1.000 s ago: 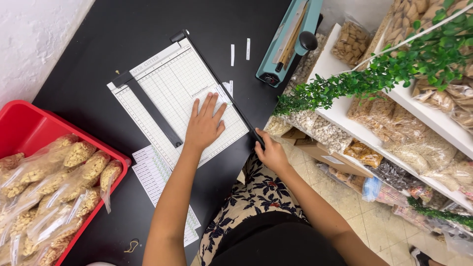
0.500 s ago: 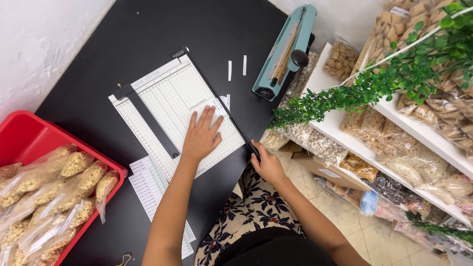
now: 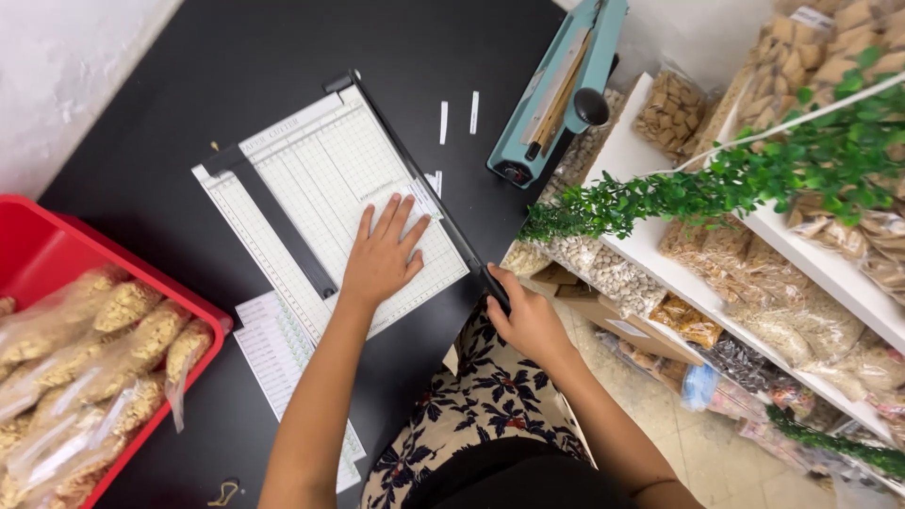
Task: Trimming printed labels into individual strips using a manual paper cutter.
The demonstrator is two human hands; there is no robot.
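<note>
Table (image 3: 236, 57): I note a matt black top, smooth, with faint sheen.
Cutter board (image 3: 320, 179): I see a pale gridded face, smooth, matt; it lies under my left hand (image 3: 382, 259).
Cutter blade arm (image 3: 415, 179): dark metal at the board's right edge; black plastic-looking grip in my right hand (image 3: 528, 320).
Paper strips (image 3: 457, 115): white paper beyond the board.
Tray (image 3: 57, 264): glossy red plastic, left of the board.
Bags (image 3: 85, 358): clear, shiny film.
Sealer (image 3: 556, 85): teal painted metal, satin.

Bare forearms, no sleeves, dark floral-print garment with white and orange flowers
</note>
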